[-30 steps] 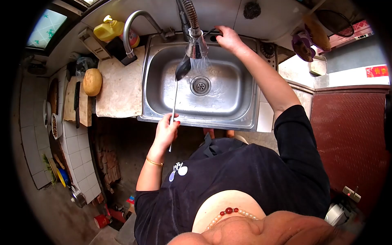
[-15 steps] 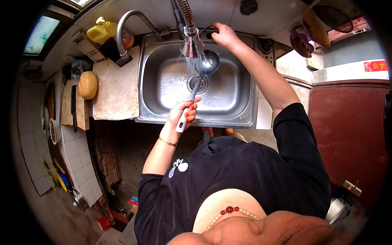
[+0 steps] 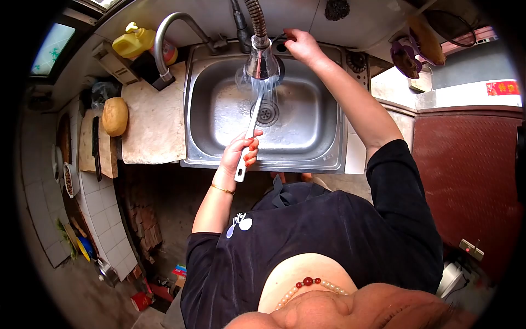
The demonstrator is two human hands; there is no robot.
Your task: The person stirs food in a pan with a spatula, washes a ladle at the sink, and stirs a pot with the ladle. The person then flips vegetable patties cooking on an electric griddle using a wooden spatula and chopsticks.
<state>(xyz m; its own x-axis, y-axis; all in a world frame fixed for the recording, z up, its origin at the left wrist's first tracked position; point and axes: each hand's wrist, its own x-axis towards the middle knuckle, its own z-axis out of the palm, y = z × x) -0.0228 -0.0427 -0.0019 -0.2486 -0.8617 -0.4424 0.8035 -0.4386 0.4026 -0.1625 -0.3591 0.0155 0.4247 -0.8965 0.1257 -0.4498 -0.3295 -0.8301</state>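
Much of the bowl of a long white-handled ladle (image 3: pixel 256 113) is lost behind a shiny chrome spray head (image 3: pixel 262 63) over the rectangular steel sink (image 3: pixel 216 129), the left hand (image 3: pixel 240 152) curled tight round its handle at the sink's near rim. The right hand (image 3: pixel 304 47) bends its fingers by the sink's back edge, any grip impossible to make out. Left of the sink lies a pale, stained slab (image 3: pixel 156 123).

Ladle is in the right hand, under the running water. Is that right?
Wrong hand named: the head view shows the left hand holding the ladle. It is under the running water, as you say.
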